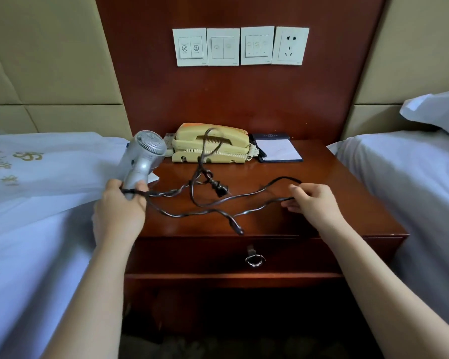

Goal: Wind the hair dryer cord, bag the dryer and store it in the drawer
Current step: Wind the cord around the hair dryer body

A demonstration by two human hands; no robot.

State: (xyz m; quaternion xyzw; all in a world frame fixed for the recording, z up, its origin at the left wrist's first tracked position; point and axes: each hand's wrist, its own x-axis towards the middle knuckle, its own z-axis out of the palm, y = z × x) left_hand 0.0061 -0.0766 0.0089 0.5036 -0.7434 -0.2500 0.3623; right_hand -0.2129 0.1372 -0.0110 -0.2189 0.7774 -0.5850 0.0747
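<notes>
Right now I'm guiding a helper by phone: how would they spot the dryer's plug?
Find the red-brown nightstand between the two beds. In front of its yellow telephone, amid the loose dark cord, is the plug. It is the one thick black block; everything around it is thin cable.

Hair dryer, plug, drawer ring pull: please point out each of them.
hair dryer [143,161], head view, silver body above handle.
plug [219,189], head view, black plug body.
drawer ring pull [255,265], head view, lower arc of ring.
</notes>
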